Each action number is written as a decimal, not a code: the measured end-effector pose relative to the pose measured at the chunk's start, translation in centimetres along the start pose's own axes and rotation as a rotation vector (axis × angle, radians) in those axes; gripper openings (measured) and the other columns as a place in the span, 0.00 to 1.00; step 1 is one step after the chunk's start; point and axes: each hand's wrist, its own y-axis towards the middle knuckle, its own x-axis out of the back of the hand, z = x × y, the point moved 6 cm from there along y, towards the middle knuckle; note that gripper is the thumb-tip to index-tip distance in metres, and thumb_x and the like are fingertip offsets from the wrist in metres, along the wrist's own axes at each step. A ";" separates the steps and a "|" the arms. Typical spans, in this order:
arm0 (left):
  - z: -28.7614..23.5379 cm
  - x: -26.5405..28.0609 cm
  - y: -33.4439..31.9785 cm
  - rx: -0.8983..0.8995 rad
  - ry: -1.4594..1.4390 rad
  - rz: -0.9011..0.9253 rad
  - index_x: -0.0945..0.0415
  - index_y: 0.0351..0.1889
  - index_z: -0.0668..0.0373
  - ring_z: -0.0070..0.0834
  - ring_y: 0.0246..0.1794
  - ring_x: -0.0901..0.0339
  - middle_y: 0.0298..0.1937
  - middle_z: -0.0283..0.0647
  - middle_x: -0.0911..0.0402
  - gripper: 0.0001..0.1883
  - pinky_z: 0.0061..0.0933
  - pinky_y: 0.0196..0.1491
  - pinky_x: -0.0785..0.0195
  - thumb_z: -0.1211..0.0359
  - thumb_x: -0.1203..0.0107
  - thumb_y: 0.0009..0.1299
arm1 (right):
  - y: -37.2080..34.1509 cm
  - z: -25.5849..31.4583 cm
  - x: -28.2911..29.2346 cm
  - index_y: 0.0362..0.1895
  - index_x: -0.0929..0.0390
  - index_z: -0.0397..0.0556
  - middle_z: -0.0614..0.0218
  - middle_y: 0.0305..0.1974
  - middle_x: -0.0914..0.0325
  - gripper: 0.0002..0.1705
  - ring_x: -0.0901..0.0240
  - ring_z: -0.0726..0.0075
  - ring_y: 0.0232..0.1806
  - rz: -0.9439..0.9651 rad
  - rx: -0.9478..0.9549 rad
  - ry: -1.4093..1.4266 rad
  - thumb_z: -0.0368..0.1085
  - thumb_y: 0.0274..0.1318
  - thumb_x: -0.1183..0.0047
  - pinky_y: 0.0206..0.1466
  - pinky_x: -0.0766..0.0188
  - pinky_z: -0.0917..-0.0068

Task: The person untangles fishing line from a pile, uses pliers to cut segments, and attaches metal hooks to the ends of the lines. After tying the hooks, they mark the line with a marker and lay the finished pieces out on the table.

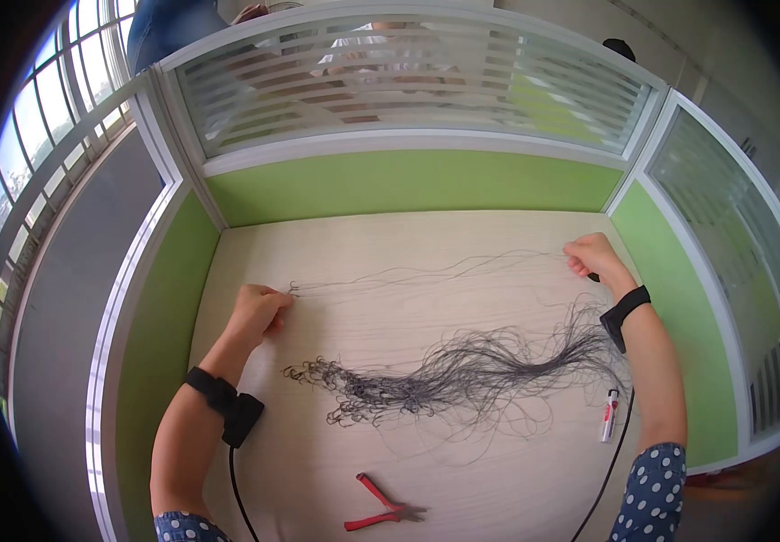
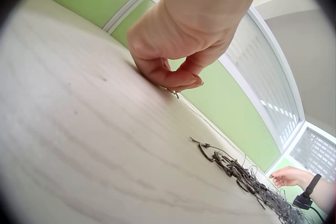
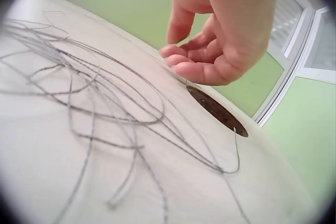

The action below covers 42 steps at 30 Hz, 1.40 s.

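Observation:
Near the far left of the table, my left hand (image 1: 261,310) pinches a small dark fishing hook (image 1: 293,289) between thumb and fingertips. Thin slack lines (image 1: 444,271) run from there across the table to my right hand (image 1: 593,256). In the right wrist view, the right thumb stands apart from loosely bent fingers (image 3: 197,71), with a line reaching the fingertips. Between my arms lies a tangled bundle of dark lines (image 1: 516,366). Its left end is a cluster of hooks (image 1: 322,372), also close below my left hand in the left wrist view.
Red-handled pliers (image 1: 385,506) lie open near the front edge. A small white and red tube (image 1: 609,415) lies by the right forearm. Green partitions (image 1: 408,185) enclose the table. A dark oval hole (image 3: 218,111) is beneath my right hand. Camera cables run along both arms.

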 end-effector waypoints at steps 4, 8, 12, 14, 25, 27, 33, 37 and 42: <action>0.0 0.0 0.0 -0.007 0.001 0.013 0.26 0.26 0.67 0.20 0.12 0.35 0.14 0.35 0.30 0.08 0.22 0.13 0.44 0.71 0.43 0.57 | 1.4 -0.7 1.4 0.28 0.22 0.39 0.62 0.23 0.23 0.12 0.27 0.69 0.22 -0.159 0.078 -0.215 0.37 0.44 0.45 0.25 0.30 0.75; 0.5 0.0 0.4 -0.015 -0.027 0.030 0.26 0.27 0.69 0.20 0.12 0.34 0.16 0.36 0.29 0.08 0.22 0.13 0.42 0.71 0.43 0.56 | -2.0 3.1 0.5 0.29 0.21 0.43 0.53 0.27 0.22 0.08 0.25 0.51 0.30 -0.342 0.535 -0.539 0.33 0.46 0.50 0.35 0.29 0.63; 0.4 0.1 0.0 -0.023 -0.097 0.027 0.26 0.29 0.71 0.23 0.14 0.29 0.18 0.38 0.27 0.09 0.23 0.15 0.35 0.72 0.43 0.55 | -6.4 5.5 -3.5 0.38 0.23 0.43 0.50 0.29 0.23 0.12 0.26 0.45 0.33 -0.157 0.663 -0.729 0.31 0.51 0.56 0.39 0.30 0.59; 0.3 0.0 -0.5 0.014 -0.128 0.042 0.28 0.33 0.69 0.25 0.16 0.27 0.18 0.38 0.27 0.09 0.23 0.15 0.37 0.71 0.44 0.59 | -8.1 6.6 -4.8 0.41 0.25 0.43 0.48 0.29 0.23 0.13 0.26 0.44 0.33 -0.087 0.663 -0.759 0.31 0.52 0.58 0.39 0.31 0.57; -1.4 -0.4 -5.0 -0.653 0.890 -0.032 0.35 0.57 0.61 0.44 0.32 0.25 0.38 0.55 0.29 0.24 0.37 0.39 0.32 0.79 0.60 0.60 | -9.3 7.5 -7.9 0.58 0.37 0.46 0.45 0.24 0.26 0.28 0.28 0.41 0.30 0.133 0.659 -0.911 0.25 0.48 0.63 0.37 0.33 0.54; -0.7 -1.3 -5.0 -0.613 1.117 0.105 0.39 0.62 0.53 0.48 0.37 0.27 0.43 0.57 0.33 0.29 0.39 0.42 0.33 0.78 0.58 0.60 | -9.3 7.1 -8.3 0.61 0.40 0.51 0.44 0.26 0.26 0.30 0.28 0.42 0.30 0.178 0.617 -1.001 0.25 0.49 0.63 0.36 0.34 0.53; -0.9 -1.5 -5.1 -0.495 1.006 0.096 0.41 0.63 0.50 0.51 0.38 0.27 0.43 0.58 0.34 0.32 0.38 0.44 0.33 0.79 0.57 0.58 | -9.0 6.4 -8.7 0.61 0.40 0.53 0.42 0.26 0.27 0.32 0.29 0.39 0.31 0.188 0.662 -1.019 0.24 0.48 0.63 0.39 0.33 0.53; -0.6 -1.5 -4.2 -0.501 1.004 0.078 0.41 0.63 0.50 0.51 0.38 0.27 0.42 0.57 0.34 0.32 0.38 0.45 0.33 0.80 0.57 0.58 | -8.9 6.5 -8.8 0.59 0.38 0.50 0.46 0.27 0.26 0.31 0.28 0.42 0.33 0.172 0.673 -1.011 0.24 0.46 0.62 0.40 0.34 0.53; -0.6 -1.4 -4.0 -0.500 0.971 0.076 0.42 0.64 0.50 0.49 0.39 0.27 0.43 0.57 0.34 0.33 0.37 0.46 0.34 0.79 0.57 0.57 | -9.6 7.0 -8.6 0.59 0.38 0.49 0.45 0.26 0.26 0.30 0.28 0.42 0.31 0.160 0.626 -1.013 0.25 0.47 0.62 0.39 0.34 0.54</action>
